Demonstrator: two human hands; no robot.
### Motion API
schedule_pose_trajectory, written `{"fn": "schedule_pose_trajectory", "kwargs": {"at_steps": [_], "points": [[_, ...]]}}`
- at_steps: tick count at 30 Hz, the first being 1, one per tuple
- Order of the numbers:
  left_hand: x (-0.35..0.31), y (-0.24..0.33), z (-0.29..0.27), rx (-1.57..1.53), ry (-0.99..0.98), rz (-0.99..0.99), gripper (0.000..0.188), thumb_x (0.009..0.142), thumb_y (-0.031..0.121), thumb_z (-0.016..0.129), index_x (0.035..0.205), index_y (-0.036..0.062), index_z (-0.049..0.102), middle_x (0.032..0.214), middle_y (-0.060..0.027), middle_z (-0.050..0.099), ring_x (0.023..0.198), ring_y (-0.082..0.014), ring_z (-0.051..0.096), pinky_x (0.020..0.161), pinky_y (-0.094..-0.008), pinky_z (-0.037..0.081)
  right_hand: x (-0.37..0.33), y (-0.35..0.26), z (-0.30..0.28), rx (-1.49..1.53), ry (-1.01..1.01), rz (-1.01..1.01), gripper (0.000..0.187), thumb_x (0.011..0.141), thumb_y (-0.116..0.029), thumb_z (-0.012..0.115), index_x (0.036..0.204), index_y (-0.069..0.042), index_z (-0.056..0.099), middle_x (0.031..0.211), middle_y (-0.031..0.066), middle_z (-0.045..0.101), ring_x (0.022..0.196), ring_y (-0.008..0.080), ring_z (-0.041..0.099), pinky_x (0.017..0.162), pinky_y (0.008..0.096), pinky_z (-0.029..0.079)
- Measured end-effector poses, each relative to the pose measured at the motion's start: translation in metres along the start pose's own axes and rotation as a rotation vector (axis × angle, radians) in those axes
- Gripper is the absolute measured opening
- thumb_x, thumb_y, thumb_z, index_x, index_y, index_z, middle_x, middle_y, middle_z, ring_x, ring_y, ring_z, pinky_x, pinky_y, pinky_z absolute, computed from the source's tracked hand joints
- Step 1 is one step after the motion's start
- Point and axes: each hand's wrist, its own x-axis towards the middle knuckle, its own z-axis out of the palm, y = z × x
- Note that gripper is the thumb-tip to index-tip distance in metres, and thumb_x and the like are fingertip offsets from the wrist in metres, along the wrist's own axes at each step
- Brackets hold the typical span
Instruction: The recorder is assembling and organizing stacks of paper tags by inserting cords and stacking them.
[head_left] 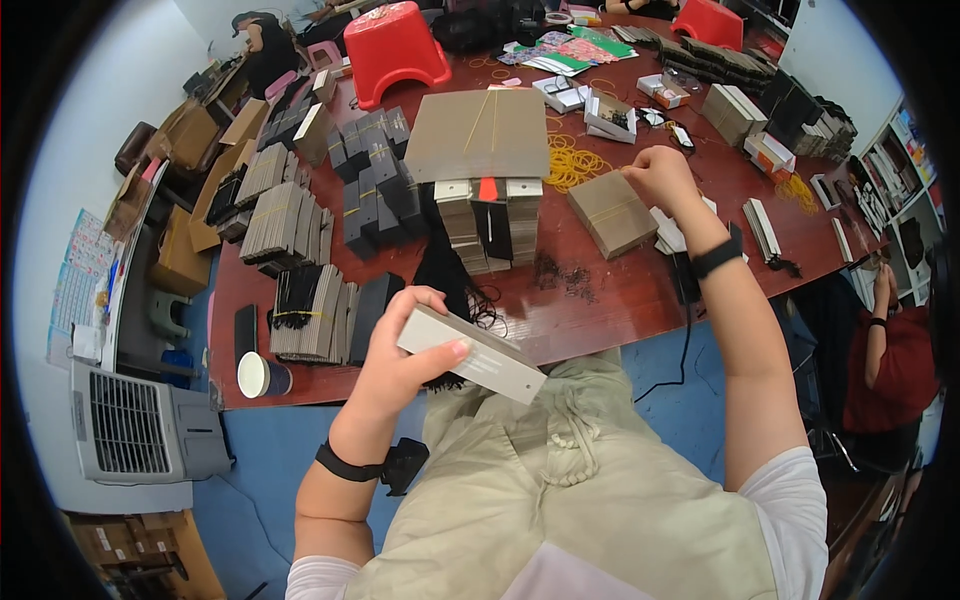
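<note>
My left hand [400, 350] is closed round a narrow stack of pale card tags [478, 362], held tilted over my lap at the table's near edge. A small hole shows at the stack's lower right end. My right hand [662, 178] is raised with its fingertips pinched together; what they hold, if anything, is too small to make out. Just below it lies a square grey-brown card stack [612, 212] with a yellow band round it. Loose yellow rubber bands [575, 163] are heaped beside that stack. Black cords [440, 275] lie beyond my left hand.
A board [478, 135] rests on card stacks in the middle of the red table [590, 330]. Banded black bundles [375, 185] and grey card stacks [285, 225] crowd the left. A paper cup [262, 376] stands near the front edge. A person [893, 370] sits at right.
</note>
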Motion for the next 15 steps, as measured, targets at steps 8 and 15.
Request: {"fn": "schedule_pose_trajectory", "kwargs": {"at_steps": [8, 15], "points": [[0.02, 0.012, 0.021, 0.091, -0.063, -0.03, 0.049, 0.07, 0.026, 0.083, 0.104, 0.0059, 0.054, 0.106, -0.0062, 0.046, 0.094, -0.0157, 0.054, 0.075, -0.0295, 0.05, 0.016, -0.034, 0.042, 0.415, -0.261, -0.002, 0.03, 0.072, -0.023, 0.085, 0.069, -0.002, 0.063, 0.066, 0.0063, 0.064, 0.066, 0.014, 0.063, 0.058, 0.0301, 0.05], [0.035, 0.004, 0.029, 0.133, -0.082, -0.031, 0.048, 0.071, 0.025, 0.083, 0.104, 0.0052, 0.054, 0.105, -0.0067, 0.045, 0.092, -0.0148, 0.056, 0.071, -0.0272, 0.05, -0.019, -0.046, 0.06, 0.672, -0.214, -0.017, 0.054, 0.088, -0.027, 0.072, 0.128, 0.003, 0.053, 0.106, 0.0157, 0.066, 0.094, 0.0197, 0.064, 0.078, 0.0335, 0.053]]}}
